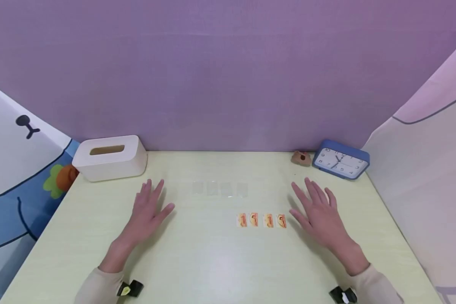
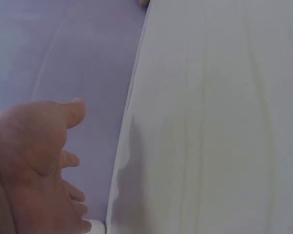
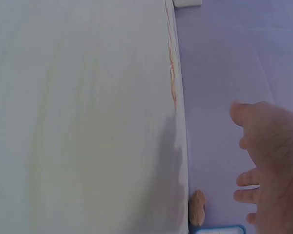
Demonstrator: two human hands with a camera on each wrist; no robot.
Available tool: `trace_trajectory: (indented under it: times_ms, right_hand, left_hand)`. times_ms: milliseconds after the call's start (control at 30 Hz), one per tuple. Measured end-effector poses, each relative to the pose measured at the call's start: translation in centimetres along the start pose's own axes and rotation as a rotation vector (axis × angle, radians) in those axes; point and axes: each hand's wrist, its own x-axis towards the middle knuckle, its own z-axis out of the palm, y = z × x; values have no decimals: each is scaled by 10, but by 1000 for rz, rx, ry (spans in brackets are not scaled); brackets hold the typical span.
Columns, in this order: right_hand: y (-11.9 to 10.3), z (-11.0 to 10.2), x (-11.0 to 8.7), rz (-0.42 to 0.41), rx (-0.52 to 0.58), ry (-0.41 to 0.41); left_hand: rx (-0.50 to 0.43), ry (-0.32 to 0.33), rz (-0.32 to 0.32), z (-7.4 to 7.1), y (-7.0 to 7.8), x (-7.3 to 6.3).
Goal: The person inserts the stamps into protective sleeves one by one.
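Several small orange-and-white printed packets [image 1: 268,220] lie in a row on the pale table, right of the middle. Behind them is a row of several faint, clear squares [image 1: 226,189], flat on the table; what they are made of I cannot tell. My left hand [image 1: 146,215] is at the left with its fingers spread, holding nothing. On the other side my right hand [image 1: 321,215], also with spread fingers and holding nothing, is just right of the packets. Each hand casts a shadow on the table. The wrist views show both hands with nothing in the fingers.
A white tissue box [image 1: 112,162] stands at the back left corner. At the back right are a blue clock [image 1: 340,160] and a small brown object [image 1: 301,158] beside it. A purple backdrop [image 1: 228,76] rises behind the table's far edge [image 1: 220,151].
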Motion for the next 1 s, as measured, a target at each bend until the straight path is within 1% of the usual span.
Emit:
trace_trajectory:
  times_ms: [167, 233, 333, 467, 567, 667, 833, 1000]
  right_hand:
    - [-9, 8, 9, -43, 9, 31]
    - [-12, 12, 12, -52, 21, 36]
    - [-18, 17, 17, -72, 40, 54]
    - [-29, 28, 21, -107, 84, 109]
    - [-38, 35, 25, -121, 121, 130]
    - [-47, 40, 29, -129, 145, 120]
    - [-61, 48, 36, -149, 166, 99]
    - [-71, 58, 39, -182, 205, 108]
  left_hand:
    - [-77, -20, -42, 8, 7, 9]
    - [-94, -11, -52, 13, 11, 13]
    - [-105, 34, -67, 21, 15, 19]
    - [-99, 120, -104, 32, 18, 27]
    - [-110, 153, -125, 40, 20, 33]
    - [-121, 175, -122, 48, 23, 37]
    - [-115, 241, -97, 62, 26, 41]
    - [-87, 286, -107, 73, 28, 45]
